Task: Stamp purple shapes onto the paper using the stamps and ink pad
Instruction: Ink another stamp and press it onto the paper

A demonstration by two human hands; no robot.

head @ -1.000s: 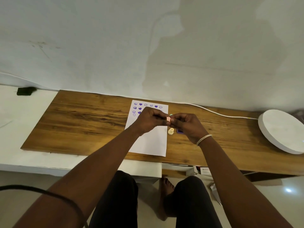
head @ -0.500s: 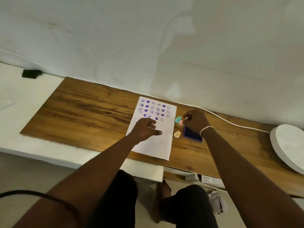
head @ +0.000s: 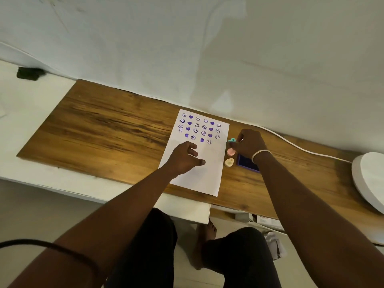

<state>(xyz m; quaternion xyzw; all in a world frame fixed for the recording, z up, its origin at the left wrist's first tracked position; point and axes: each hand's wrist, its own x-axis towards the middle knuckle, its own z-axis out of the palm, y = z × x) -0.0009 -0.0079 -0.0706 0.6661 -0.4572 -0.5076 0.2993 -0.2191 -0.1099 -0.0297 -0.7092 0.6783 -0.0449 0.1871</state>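
Since half second ago: right hand (head: 248, 144) dropped closer to small pink stamp (head: 230, 151), fingers curled over teal stamp (head: 232, 140); grip unclear. Left hand (head: 185, 157), fingers loosely spread, presses white stamped paper (head: 207, 179). Cream stamp (head: 229, 162), purple ink pad (head: 246, 164) just beside paper's right edge. Wooden tabletop (head: 104, 129) left of paper bare.

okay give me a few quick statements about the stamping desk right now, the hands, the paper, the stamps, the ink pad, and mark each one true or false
1. The left hand rests on the paper. True.
2. The ink pad lies left of the paper. False: it lies to the right, partly under the right wrist.
3. Stamped prints fill the whole sheet. False: they cover only the far part; the near part is blank.
4. The cream stamp stands on the desk between paper and ink pad. True.
5. The right hand is at the teal stamp. True.
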